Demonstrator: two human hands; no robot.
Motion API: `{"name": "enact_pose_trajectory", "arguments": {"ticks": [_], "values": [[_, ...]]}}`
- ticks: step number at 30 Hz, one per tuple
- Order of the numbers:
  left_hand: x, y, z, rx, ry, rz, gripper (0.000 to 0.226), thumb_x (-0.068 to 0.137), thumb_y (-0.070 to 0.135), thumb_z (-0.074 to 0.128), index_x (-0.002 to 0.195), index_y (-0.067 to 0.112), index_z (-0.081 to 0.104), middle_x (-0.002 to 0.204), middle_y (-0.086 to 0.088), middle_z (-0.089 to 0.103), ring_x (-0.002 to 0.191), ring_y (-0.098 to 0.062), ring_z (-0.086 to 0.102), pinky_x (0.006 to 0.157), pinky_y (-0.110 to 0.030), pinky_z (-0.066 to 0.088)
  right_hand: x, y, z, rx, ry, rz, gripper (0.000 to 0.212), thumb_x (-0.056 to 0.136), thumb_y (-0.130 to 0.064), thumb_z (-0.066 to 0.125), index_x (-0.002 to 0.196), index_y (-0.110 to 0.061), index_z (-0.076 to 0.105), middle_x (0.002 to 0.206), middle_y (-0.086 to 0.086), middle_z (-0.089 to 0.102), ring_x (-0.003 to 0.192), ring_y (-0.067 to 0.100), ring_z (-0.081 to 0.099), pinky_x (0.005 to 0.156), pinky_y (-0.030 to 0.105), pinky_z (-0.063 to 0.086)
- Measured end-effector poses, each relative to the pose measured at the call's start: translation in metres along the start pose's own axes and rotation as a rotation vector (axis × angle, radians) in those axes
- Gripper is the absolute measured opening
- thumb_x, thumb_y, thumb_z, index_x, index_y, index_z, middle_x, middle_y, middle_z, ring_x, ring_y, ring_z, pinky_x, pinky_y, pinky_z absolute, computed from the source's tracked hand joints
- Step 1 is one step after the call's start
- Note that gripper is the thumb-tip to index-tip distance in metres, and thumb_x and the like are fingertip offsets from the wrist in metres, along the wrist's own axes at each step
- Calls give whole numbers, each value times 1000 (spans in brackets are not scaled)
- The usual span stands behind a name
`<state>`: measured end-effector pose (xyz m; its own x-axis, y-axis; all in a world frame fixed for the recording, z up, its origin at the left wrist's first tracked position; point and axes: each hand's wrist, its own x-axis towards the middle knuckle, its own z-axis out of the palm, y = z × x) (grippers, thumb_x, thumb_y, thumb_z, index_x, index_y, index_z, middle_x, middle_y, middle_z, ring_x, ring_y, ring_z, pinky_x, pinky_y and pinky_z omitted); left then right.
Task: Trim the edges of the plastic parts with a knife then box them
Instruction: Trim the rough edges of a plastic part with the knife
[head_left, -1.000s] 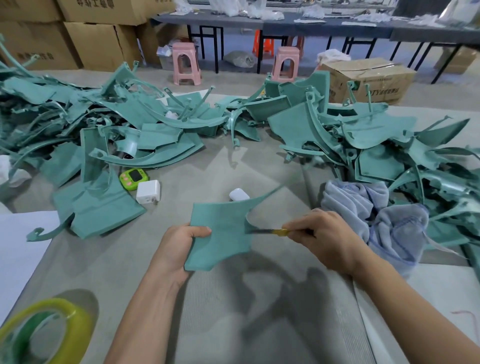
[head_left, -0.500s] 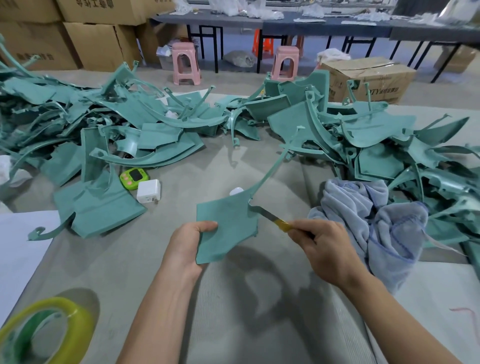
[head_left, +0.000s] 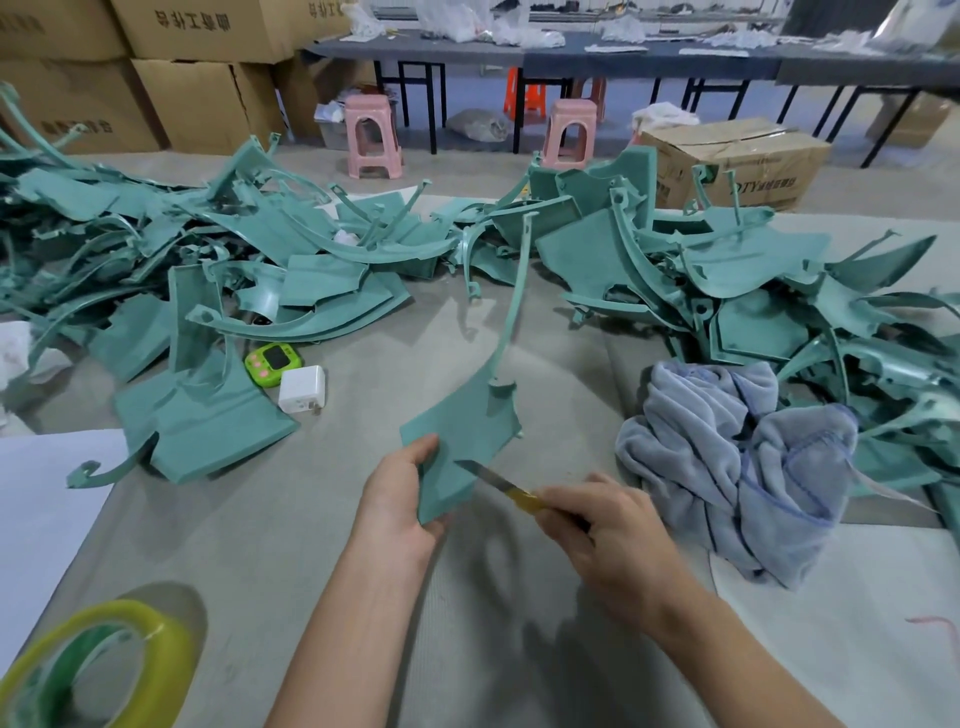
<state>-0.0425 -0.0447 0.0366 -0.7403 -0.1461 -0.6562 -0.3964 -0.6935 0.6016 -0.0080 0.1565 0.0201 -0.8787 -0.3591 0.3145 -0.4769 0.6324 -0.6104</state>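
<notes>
My left hand (head_left: 397, 493) grips a teal plastic part (head_left: 465, 431) by its lower left edge, above the grey table. The part stands nearly upright, with its long thin arm pointing up and away. My right hand (head_left: 605, 525) holds a yellow-handled knife (head_left: 501, 483), whose blade lies against the part's lower right edge. Heaps of similar teal parts (head_left: 727, 280) cover the back of the table, another teal heap (head_left: 156, 260) lying to the left.
A crumpled blue-grey cloth (head_left: 727, 457) lies right of my hands. A green timer (head_left: 272, 362) and a white charger (head_left: 303, 388) sit to the left. A yellow tape roll (head_left: 98, 670) is at the near left, beside white paper (head_left: 47, 499). Cardboard boxes (head_left: 737, 158) and pink stools stand beyond the table.
My left hand has turned the part from lying flat to nearly upright, its thin arm swinging upward. The knife has slid from the part's notch down to its lower right edge.
</notes>
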Motion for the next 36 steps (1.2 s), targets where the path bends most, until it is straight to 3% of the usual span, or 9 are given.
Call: {"name": "enact_pose_trajectory", "arguments": {"ticks": [5,9,12,17,20,24,28,32,36], "values": [[-4,1,5,-40,1,-47,12,100,7,57,88,6,61,56,-7,69,36,-16,62,32,-15,38,8,9,-2,-58,238,174,13,90,-26,66,77,-22,65,60,-9,52,66,13,45,58,20,31],[-3,2,5,-55,12,-61,16,99,6,58,83,8,58,51,-6,64,29,-13,52,30,-12,32,-1,-1,8,-28,59,26,19,93,-26,63,78,-16,67,65,-4,55,64,16,47,62,19,33],[-3,2,5,-52,26,-44,17,99,5,56,82,8,57,49,-5,63,28,-12,50,30,-11,30,4,12,3,3,223,237,14,93,-19,70,79,-18,70,65,-9,57,64,15,49,61,29,39],[-4,0,7,-80,32,-48,19,99,4,58,80,8,57,49,-5,63,28,-13,51,30,-12,32,1,4,3,-47,51,51,19,94,-32,59,78,-22,64,64,-8,53,67,10,46,61,17,35],[-6,-1,9,-76,46,12,16,99,6,57,84,7,62,55,-4,68,35,-14,60,32,-15,38,10,14,3,159,226,331,21,95,-19,68,74,-21,68,56,-2,49,56,8,40,55,29,35],[1,-15,4,290,98,445,13,95,12,66,83,13,70,73,3,77,61,-13,70,52,-26,56,21,2,-5,638,345,447,26,96,-4,65,79,-20,78,56,1,56,56,16,45,56,25,40],[5,-26,-11,878,26,978,12,93,31,64,82,32,66,74,23,68,65,2,58,56,-13,42,31,-16,-14,434,374,382,23,92,-19,66,70,-22,70,62,3,64,54,12,47,54,29,39],[3,-34,-17,946,-10,1049,22,94,44,55,100,29,69,82,7,69,77,-14,63,68,-33,50,44,-40,-19,301,202,180,28,88,-24,58,63,-17,49,53,-2,48,50,7,38,49,30,33],[0,-31,-24,964,31,1118,21,97,43,55,99,27,69,75,8,60,72,-7,55,64,-19,39,64,-21,-38,47,276,419,38,94,-19,61,57,-15,51,46,-7,47,48,10,41,49,33,32]]}}
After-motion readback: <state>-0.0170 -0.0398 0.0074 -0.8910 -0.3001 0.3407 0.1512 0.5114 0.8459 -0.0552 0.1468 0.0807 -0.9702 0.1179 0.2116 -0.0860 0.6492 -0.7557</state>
